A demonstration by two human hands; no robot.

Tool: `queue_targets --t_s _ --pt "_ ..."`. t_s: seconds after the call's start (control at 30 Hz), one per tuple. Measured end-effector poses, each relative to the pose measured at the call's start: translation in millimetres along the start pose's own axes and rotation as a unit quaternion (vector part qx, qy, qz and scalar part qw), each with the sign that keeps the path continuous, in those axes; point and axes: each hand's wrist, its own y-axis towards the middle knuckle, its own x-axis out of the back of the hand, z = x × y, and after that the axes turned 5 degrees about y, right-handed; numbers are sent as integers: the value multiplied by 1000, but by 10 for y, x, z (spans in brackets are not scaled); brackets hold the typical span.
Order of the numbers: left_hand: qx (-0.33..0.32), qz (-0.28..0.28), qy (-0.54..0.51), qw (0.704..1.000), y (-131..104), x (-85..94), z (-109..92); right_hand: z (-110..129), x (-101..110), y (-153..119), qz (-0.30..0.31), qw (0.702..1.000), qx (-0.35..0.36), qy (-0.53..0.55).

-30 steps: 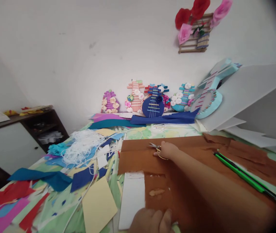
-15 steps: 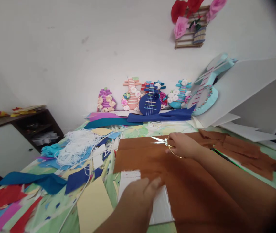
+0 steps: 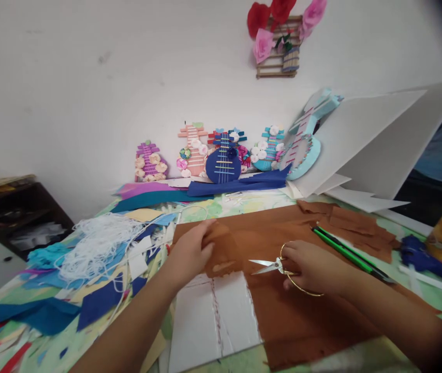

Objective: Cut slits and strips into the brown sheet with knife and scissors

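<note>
White wall point(image 3: 61, 98) backs lutes point(image 3: 214, 168) at twelve o'clock; left hand point(image 3: 191, 252) grasps brown sheet point(image 3: 286, 324), right hand point(image 3: 309, 264) holds scissors point(image 3: 277, 265), board point(image 3: 240, 305) at six.

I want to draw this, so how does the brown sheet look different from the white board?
Colour: the brown sheet is brown all over, while the white board has a rough, darker line running down it.
Size: the brown sheet spreads much wider than the white board.
Pose: the brown sheet has a flap turned up by the left hand; the white board lies flat.
Both are on the table.
</note>
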Motion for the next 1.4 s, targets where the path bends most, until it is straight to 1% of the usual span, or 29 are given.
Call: queue_targets --t_s 0.1,0.2,0.3,0.4,0.53,0.63,0.7,0.87,1.03,1.2,1.4 --pt "19 6 -16 1000 184 -11 77 29 -29 23 16 1000 -3 -12" --pt "32 17 -19 999 402 -72 163 80 -60 126 43 999 4 -9" --pt "44 30 -18 998 613 -196 304 143 -80 263 67 998 12 -8" --pt "51 38 -18 998 751 -347 477 192 -90 378 81 997 5 -10" --pt "63 46 -23 997 774 -518 645 202 -113 461 86 996 23 5" --pt "61 49 -35 996 724 -602 688 176 -130 502 96 995 24 28" --pt "53 46 -46 996 692 -635 689 157 -124 536 115 993 19 33" --pt "41 28 -68 996 653 -624 651 132 -26 638 172 984 25 43" --pt "37 17 -76 996 616 -502 576 122 84 702 205 977 27 44" --pt "34 11 -68 997 570 -371 483 190 91 705 201 979 20 28" --pt "3 24 -51 998 550 -350 498 265 35 657 175 984 39 -17"
